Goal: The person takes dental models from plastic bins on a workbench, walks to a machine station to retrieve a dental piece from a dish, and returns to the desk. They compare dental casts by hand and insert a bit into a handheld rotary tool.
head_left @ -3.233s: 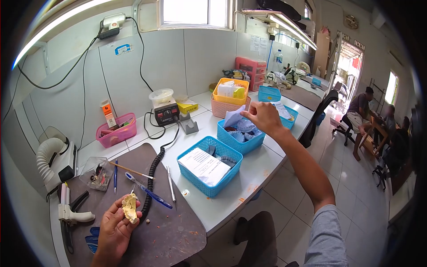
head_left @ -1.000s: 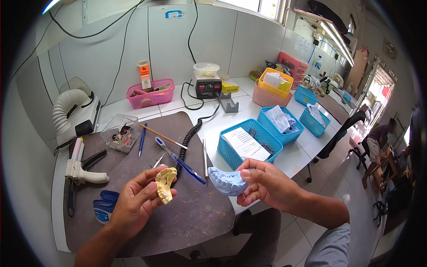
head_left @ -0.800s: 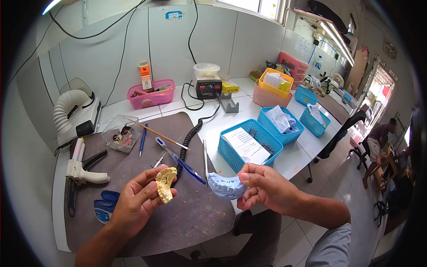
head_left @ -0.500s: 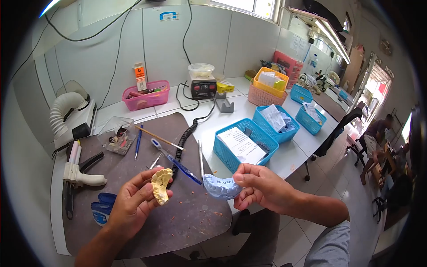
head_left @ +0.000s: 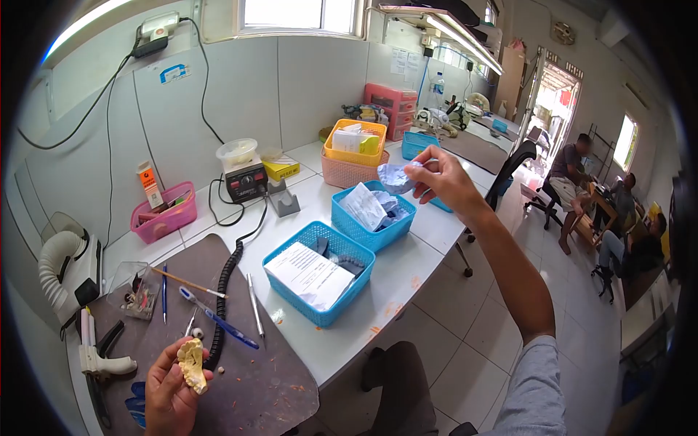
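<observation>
While the near blue basket (head_left: 321,312) holds a printed sheet (head_left: 309,272) and dark grey pieces (head_left: 349,263), the farther blue basket (head_left: 372,237) carries paper (head_left: 363,206) and pale blue pieces (head_left: 393,206); near it, the right hand (head_left: 445,179) pinches a blue dental model (head_left: 395,177) between thumb and fingers, and over the brown mat (head_left: 269,392) the left hand (head_left: 169,396) grips a yellow dental model (head_left: 191,366), thumb and fingers pressed to its sides

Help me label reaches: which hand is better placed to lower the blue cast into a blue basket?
Probably the right hand: it holds the blue cast and appears close to a blue basket. The left hand, farther off, holds the yellow cast over the brown mat.
</observation>
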Demonstrator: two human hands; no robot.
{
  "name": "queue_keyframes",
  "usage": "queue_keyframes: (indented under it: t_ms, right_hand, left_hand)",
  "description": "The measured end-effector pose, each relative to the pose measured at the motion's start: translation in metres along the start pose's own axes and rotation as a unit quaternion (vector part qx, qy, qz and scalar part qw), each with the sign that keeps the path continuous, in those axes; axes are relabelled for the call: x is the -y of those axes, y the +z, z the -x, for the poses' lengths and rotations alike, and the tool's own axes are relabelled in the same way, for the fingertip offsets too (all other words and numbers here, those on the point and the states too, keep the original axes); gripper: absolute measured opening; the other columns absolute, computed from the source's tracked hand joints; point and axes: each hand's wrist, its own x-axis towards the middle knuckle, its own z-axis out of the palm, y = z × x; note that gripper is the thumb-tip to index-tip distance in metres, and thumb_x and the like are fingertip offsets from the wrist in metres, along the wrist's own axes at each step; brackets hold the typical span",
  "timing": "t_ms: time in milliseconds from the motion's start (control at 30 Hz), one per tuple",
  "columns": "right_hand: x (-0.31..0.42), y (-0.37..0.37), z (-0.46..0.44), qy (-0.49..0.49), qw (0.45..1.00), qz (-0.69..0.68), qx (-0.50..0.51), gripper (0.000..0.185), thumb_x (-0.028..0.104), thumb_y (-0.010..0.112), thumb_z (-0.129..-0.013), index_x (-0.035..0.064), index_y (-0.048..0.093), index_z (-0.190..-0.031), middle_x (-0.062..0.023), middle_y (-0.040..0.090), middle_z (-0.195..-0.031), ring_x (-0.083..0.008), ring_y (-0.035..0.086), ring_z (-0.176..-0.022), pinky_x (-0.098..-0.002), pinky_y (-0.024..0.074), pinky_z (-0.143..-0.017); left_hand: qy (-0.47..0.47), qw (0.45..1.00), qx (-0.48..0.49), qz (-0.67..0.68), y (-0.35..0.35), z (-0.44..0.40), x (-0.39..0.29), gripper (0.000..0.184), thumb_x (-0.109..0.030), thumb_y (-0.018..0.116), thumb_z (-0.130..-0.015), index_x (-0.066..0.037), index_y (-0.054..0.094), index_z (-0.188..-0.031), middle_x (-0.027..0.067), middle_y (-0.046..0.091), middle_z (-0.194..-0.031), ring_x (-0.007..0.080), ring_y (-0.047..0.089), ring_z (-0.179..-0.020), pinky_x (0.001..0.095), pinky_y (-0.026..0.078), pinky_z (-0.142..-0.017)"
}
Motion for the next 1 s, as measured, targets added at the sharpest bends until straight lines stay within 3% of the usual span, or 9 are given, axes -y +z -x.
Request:
queue_keyframes:
  t_ms: [167, 233, 267, 400, 533, 633, 767, 833, 1000]
  right_hand:
    - [-0.017, 0.008, -0.043, -0.035, 0.96, 0.248, 0.124, 0.041, 0.034, 0.071, -0.082, 0.0003, 0.062, -0.102, -0.0127, 0.068, -0.085, -0.0185, 0.067, -0.079, -0.0327, 0.0556, -0.072]
    - [-0.019, 0.018, -0.056, -0.039, 0.946, 0.291, 0.141, 0.044, 0.035, 0.069, -0.08, 0.0001, 0.065, -0.105, -0.0131, 0.069, -0.087, -0.0212, 0.068, -0.084, -0.0338, 0.054, -0.078]
    - [-0.022, 0.023, -0.063, -0.042, 0.935, 0.308, 0.172, 0.044, 0.035, 0.069, -0.079, 0.0006, 0.066, -0.107, -0.0135, 0.07, -0.089, -0.0216, 0.068, -0.085, -0.032, 0.054, -0.078]
    - [-0.021, 0.041, -0.076, -0.033, 0.906, 0.342, 0.245, 0.042, 0.035, 0.069, -0.079, 0.0016, 0.069, -0.105, -0.0141, 0.071, -0.096, -0.0224, 0.068, -0.088, -0.0302, 0.0544, -0.08]
    - [-0.014, 0.055, -0.069, -0.076, 0.888, 0.371, 0.259, 0.04, 0.032, 0.07, -0.08, 0.0008, 0.068, -0.105, -0.0156, 0.071, -0.097, -0.025, 0.069, -0.089, -0.0322, 0.0548, -0.083]
    - [-0.014, 0.055, -0.066, -0.109, 0.876, 0.398, 0.248, 0.038, 0.026, 0.071, -0.08, -0.0011, 0.067, -0.106, -0.0177, 0.071, -0.096, -0.0261, 0.07, -0.087, -0.033, 0.0551, -0.084]
    - [-0.013, 0.035, -0.073, -0.149, 0.935, 0.294, 0.127, 0.035, 0.021, 0.071, -0.078, -0.0047, 0.068, -0.101, -0.0202, 0.071, -0.093, -0.0241, 0.071, -0.083, -0.0324, 0.0557, -0.084]
    - [-0.007, 0.018, -0.084, -0.176, 0.947, 0.26, 0.064, 0.032, 0.018, 0.07, -0.077, -0.0067, 0.068, -0.097, -0.0167, 0.071, -0.082, -0.0197, 0.07, -0.073, -0.0316, 0.0574, -0.075]
    - [0.004, -0.007, -0.098, -0.135, 0.969, 0.207, 0.007, 0.028, 0.015, 0.07, -0.081, -0.0066, 0.066, -0.098, -0.0116, 0.069, -0.085, -0.0128, 0.065, -0.074, -0.0272, 0.0561, -0.07]
  left_hand:
    - [0.014, 1.0, -0.009, -0.014, -0.007, -0.003, -0.001, 0.047, -0.013, 0.056, -0.095, 0.003, 0.039, -0.136, 0.0209, 0.058, -0.117, 0.0223, 0.068, -0.085, 0.0284, 0.06, -0.072]
    - [0.009, 0.999, -0.002, -0.036, -0.022, -0.001, -0.003, 0.037, -0.009, 0.052, -0.099, -0.004, 0.047, -0.135, 0.0162, 0.055, -0.131, 0.0262, 0.06, -0.112, 0.0368, 0.047, -0.1]
    - [0.012, 0.998, 0.037, -0.056, -0.03, -0.004, -0.005, 0.047, -0.01, 0.044, -0.102, -0.002, 0.031, -0.146, 0.0178, 0.042, -0.146, 0.0277, 0.051, -0.127, 0.0359, 0.045, -0.104]
    - [0.005, 1.0, -0.006, 0.02, -0.045, 0.005, -0.01, 0.047, -0.013, 0.046, -0.101, -0.003, 0.034, -0.145, 0.016, 0.046, -0.143, 0.0272, 0.06, -0.113, 0.0363, 0.054, -0.093]
    - [0.042, 0.995, -0.087, 0.029, -0.029, 0.008, -0.012, 0.048, -0.012, 0.046, -0.1, -0.002, 0.033, -0.146, 0.0164, 0.045, -0.144, 0.0266, 0.06, -0.112, 0.0351, 0.054, -0.092]
    - [0.053, 0.995, -0.08, 0.005, -0.038, 0.013, -0.012, 0.048, -0.012, 0.046, -0.1, 0.0, 0.034, -0.145, 0.0178, 0.045, -0.143, 0.0266, 0.06, -0.113, 0.0359, 0.054, -0.092]
    - [0.055, 0.991, -0.12, -0.004, -0.037, 0.013, -0.012, 0.047, -0.012, 0.047, -0.1, 0.001, 0.035, -0.144, 0.0195, 0.046, -0.142, 0.027, 0.062, -0.11, 0.0362, 0.056, -0.09]
    - [0.052, 0.991, -0.124, 0.001, -0.035, 0.011, -0.015, 0.047, -0.012, 0.047, -0.1, 0.002, 0.036, -0.143, 0.02, 0.046, -0.141, 0.0271, 0.062, -0.108, 0.0362, 0.056, -0.089]
    - [0.05, 0.989, -0.139, 0.007, -0.032, 0.007, -0.019, 0.048, -0.012, 0.048, -0.1, 0.002, 0.035, -0.144, 0.0201, 0.047, -0.14, 0.0276, 0.063, -0.107, 0.0357, 0.057, -0.088]
